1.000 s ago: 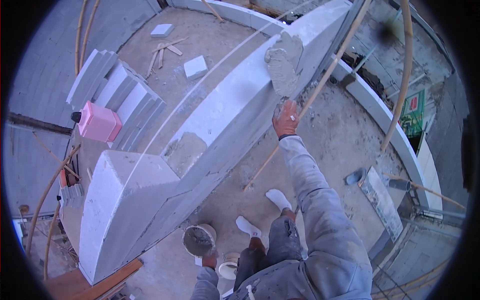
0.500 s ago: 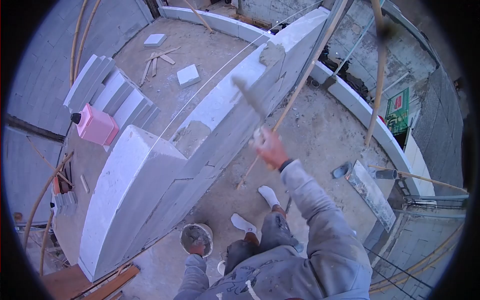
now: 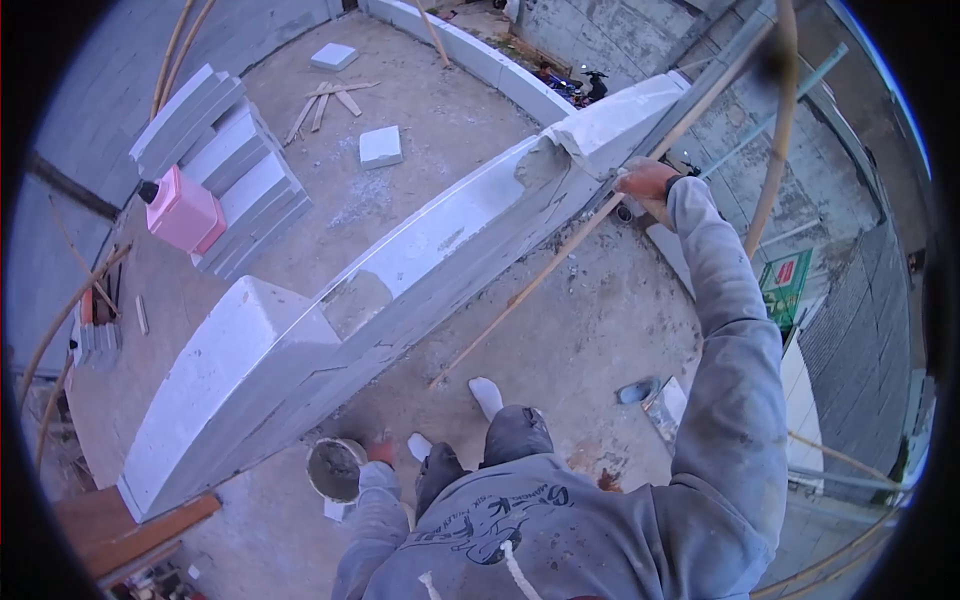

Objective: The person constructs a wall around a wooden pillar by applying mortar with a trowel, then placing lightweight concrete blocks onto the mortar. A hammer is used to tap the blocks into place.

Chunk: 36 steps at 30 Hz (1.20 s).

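Note:
My right hand [image 3: 648, 182] is stretched out to the far part of the low block wall [image 3: 290, 400], its fingers closed round a trowel that is mostly hidden at this angle. Just left of that hand, a patch of wet grey mortar [image 3: 543, 168] lies on the wall top and hangs over its near face. Low on the left, my left hand [image 3: 381, 452] grips the rim of a bucket [image 3: 336, 470] with grey mortar inside. Another mortar patch [image 3: 358, 304] sits in the notch beside the raised end block [image 3: 225, 345].
Beyond the wall are stacked pale blocks [image 3: 245, 180], a pink jerrycan [image 3: 186, 210], a loose block [image 3: 380, 147] and wood strips [image 3: 325, 103]. A bamboo pole [image 3: 530, 290] slants across my side. A string runs along the wall top. Planks [image 3: 150, 535] lie bottom left.
My right hand has swung forward and right with the trowel, from above the near floor to the wall's far part. My left hand shows at the bucket's right rim now. The view has shifted.

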Available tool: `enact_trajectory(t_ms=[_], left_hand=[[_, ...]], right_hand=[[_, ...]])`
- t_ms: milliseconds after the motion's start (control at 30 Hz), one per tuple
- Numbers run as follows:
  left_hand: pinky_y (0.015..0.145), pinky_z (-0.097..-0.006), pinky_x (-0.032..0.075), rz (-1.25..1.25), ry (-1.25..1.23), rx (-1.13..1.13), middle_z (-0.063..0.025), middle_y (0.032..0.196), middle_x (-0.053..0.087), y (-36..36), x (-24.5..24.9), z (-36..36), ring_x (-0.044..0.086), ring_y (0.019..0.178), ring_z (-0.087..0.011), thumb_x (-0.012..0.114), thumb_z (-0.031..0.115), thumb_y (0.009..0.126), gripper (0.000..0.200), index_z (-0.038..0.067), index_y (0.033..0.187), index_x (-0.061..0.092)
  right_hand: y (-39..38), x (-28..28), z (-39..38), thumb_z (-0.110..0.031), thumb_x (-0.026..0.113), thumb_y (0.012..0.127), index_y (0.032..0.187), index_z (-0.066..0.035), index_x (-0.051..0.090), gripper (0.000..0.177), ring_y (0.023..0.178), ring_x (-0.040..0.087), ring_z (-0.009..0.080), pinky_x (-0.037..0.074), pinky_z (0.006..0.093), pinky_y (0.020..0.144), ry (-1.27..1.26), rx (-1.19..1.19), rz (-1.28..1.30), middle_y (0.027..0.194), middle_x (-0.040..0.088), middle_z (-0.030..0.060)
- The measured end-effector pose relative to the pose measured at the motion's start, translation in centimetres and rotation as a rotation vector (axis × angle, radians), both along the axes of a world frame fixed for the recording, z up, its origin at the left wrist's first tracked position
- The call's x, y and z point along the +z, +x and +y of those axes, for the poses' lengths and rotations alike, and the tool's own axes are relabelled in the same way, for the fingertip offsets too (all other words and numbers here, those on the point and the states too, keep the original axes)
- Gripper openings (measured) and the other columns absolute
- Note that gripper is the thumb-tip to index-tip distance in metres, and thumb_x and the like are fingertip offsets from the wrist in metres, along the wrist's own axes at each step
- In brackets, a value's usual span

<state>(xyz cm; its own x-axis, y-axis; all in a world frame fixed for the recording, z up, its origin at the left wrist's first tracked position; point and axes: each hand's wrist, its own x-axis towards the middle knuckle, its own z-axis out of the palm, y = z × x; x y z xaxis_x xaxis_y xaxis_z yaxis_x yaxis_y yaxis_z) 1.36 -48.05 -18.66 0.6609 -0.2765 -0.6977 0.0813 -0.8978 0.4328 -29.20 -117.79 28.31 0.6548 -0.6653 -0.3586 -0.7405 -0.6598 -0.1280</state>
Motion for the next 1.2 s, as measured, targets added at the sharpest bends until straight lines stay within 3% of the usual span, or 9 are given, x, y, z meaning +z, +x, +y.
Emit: enact_trajectory(t_ms=[67,133,233,300,433,533,633,933,1200], left_hand=[[0.073,-0.0399,0.048,-0.043,-0.031,-0.012,-0.0205,0.083,0.065,-2.5,2.9,-2.7,0.063,0.078,-0.0354,0.054,0.041,0.081,0.043,-0.001,0.089,0.064],[0.074,-0.0412,0.047,0.099,-0.076,-0.059,-0.0219,0.086,0.064,-4.0,13.1,-9.8,0.063,0.08,-0.0358,0.05,0.04,0.084,0.044,0.0,0.094,0.063],[0.078,-0.0422,0.046,0.055,-0.034,-0.154,-0.0215,0.091,0.063,-4.7,18.4,-12.6,0.061,0.086,-0.0365,0.046,0.039,0.086,0.043,0.001,0.098,0.062],[0.082,-0.0432,0.044,-0.001,-0.008,-0.27,-0.0211,0.097,0.062,-4.7,20.0,-13.4,0.059,0.091,-0.0372,0.043,0.038,0.087,0.042,0.003,0.102,0.062],[0.085,-0.0417,0.043,-0.14,0.007,-0.308,-0.0208,0.101,0.061,-4.3,12.9,-9.5,0.057,0.096,-0.0378,0.045,0.037,0.086,0.041,0.004,0.102,0.062],[0.086,-0.0422,0.043,0.039,0.004,-0.169,-0.0225,0.101,0.06,-2.6,7.0,-6.2,0.056,0.097,-0.0385,0.045,0.038,0.086,0.042,0.003,0.1,0.063],[0.087,-0.0427,0.042,0.043,0.011,-0.204,-0.0235,0.102,0.06,-1.3,13.9,-7.6,0.055,0.1,-0.0389,0.045,0.039,0.086,0.043,0.002,0.099,0.063],[0.085,-0.0435,0.043,0.098,-0.071,0.079,-0.0248,0.099,0.061,4.6,-4.9,2.3,0.057,0.098,-0.0385,0.046,0.042,0.085,0.046,0.003,0.104,0.061],[0.081,-0.0454,0.043,0.082,-0.194,-0.161,-0.0241,0.092,0.063,5.7,8.1,0.6,0.059,0.092,-0.0381,0.044,0.045,0.085,0.047,0.002,0.093,0.064]], right_hand=[[0.8,0.4,-0.8,-0.036,0.062,0.076,0.09,0.002,0.065,0.04,0.086,0.06,0.0357,0.046,0.0383,0.077,0.03,-0.036,0.038,0.091,0.063,0.0228],[2.7,2.4,1.6,-0.031,0.063,0.074,0.084,0.002,0.065,0.035,0.084,0.06,0.0355,0.047,0.0386,0.076,0.125,-0.134,0.085,0.089,0.062,0.0243],[3.1,-0.5,0.7,-0.023,0.062,0.071,0.082,0.005,0.064,0.03,0.078,0.061,0.0363,0.048,0.039,0.072,-0.092,0.351,0.162,0.083,0.062,0.0257],[4.2,-0.2,2.8,-0.018,0.06,0.066,0.08,0.007,0.062,0.029,0.073,0.061,0.038,0.048,0.0394,0.069,0.081,0.05,-0.011,0.078,0.061,0.0272],[6.5,-1.3,6.9,-0.017,0.058,0.066,0.08,0.009,0.062,0.03,0.076,0.061,0.0393,0.048,0.0403,0.07,0.153,0.02,-0.068,0.08,0.06,0.029],[9.0,-1.0,11.7,-0.017,0.056,0.066,0.082,0.008,0.062,0.03,0.081,0.06,0.0409,0.048,0.0416,0.075,0.172,-0.109,-0.13,0.084,0.06,0.0297],[10.8,-1.9,15.3,-0.013,0.053,0.068,0.08,0.007,0.062,0.026,0.085,0.058,0.0425,0.046,0.043,0.078,0.145,0.017,-0.154,0.087,0.06,0.0293],[15.4,-1.3,25.7,-0.013,0.056,0.07,0.096,0.004,0.054,0.031,0.088,0.059,0.039,0.047,0.0441,0.078,0.053,0.048,-0.01,0.09,0.061,0.0242],[18.5,0.3,33.4,-0.011,0.059,0.068,0.092,0.003,0.056,0.028,0.087,0.062,0.0348,0.049,0.0426,0.077,0.018,0.14,0.091,0.089,0.063,0.0204]])
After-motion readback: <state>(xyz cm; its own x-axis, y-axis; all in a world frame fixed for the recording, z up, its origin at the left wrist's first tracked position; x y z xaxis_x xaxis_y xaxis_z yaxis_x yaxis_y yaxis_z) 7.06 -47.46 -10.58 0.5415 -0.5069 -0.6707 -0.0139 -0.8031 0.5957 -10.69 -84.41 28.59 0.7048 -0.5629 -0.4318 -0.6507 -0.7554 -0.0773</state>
